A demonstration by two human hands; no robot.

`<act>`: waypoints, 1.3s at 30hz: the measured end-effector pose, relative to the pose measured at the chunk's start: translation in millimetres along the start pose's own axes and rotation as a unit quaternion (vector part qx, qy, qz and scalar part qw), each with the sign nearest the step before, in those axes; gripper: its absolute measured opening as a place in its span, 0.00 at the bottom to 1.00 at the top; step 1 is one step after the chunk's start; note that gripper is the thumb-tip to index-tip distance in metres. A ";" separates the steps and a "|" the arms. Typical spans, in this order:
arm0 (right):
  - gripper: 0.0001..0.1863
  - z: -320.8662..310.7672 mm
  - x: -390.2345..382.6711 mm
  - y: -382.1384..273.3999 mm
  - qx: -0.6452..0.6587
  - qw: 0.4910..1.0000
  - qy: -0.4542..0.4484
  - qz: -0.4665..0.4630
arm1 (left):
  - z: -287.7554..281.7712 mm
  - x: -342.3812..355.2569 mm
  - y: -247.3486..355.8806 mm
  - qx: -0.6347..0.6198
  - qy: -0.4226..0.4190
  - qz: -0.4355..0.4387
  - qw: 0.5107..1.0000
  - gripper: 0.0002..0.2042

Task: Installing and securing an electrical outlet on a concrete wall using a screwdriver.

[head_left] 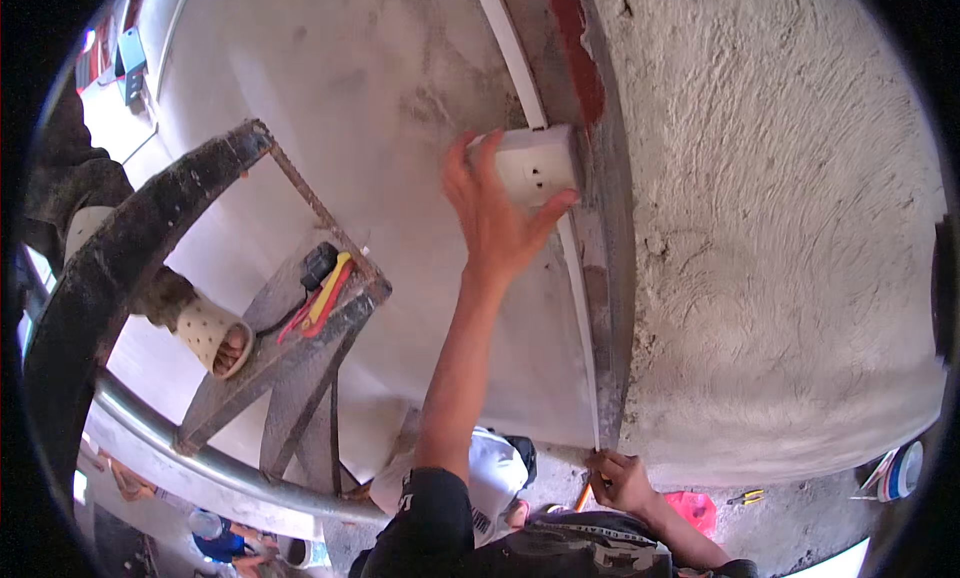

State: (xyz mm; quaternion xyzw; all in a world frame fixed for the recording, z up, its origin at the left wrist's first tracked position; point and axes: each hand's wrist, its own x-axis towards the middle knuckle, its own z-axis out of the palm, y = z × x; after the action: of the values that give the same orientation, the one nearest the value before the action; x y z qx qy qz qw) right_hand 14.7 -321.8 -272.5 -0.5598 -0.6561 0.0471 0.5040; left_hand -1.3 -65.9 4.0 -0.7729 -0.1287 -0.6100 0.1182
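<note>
A white electrical outlet box (525, 168) sits against the wall, with two small dark slots in its face. My left hand (490, 203) reaches up and grips it, fingers over the left and top, thumb at the lower right. White cable trunking (510, 53) comes down to the top of the box, and a narrow white strip (583, 318) continues below it. At that strip's lower end is my right hand (622, 483), its fingers closed; what they hold is hidden. A thin orange stick (583, 496) shows beside this hand.
A stained wooden ladder (160, 218) stands at left; a person's foot in a beige clog (215, 338) is on it. Red-and-yellow-handled tools (325, 298) and a black object (318, 266) lie there. Rough plaster wall (770, 228) rises right. Pliers (745, 498) and a bucket (905, 471) are below.
</note>
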 end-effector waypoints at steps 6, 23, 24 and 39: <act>0.13 -13.0 -29.7 19.3 0.014 0.999 -0.020 0.023 | -0.3 2.2 -8.1 0.054 0.037 0.074 0.995 0.44; 0.13 -62.3 -119.3 49.3 0.009 0.991 -0.023 0.134 | 5.4 3.5 -0.2 0.122 0.054 0.083 0.988 0.44; 0.13 -63.5 -122.3 50.5 0.015 0.990 -0.026 0.139 | 11.1 5.9 0.9 0.117 0.071 0.059 0.989 0.43; 0.09 -71.8 -133.9 62.2 -0.033 0.993 -0.022 0.110 | -5.6 53.6 21.8 0.027 0.045 -0.181 0.982 0.11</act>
State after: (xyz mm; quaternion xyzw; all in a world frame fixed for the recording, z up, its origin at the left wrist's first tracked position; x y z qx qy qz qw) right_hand 90.7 -439.6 -358.0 -0.6440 -0.6024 0.0929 0.4623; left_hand 13.1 -85.4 56.8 -0.7051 -0.2775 -0.6517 0.0325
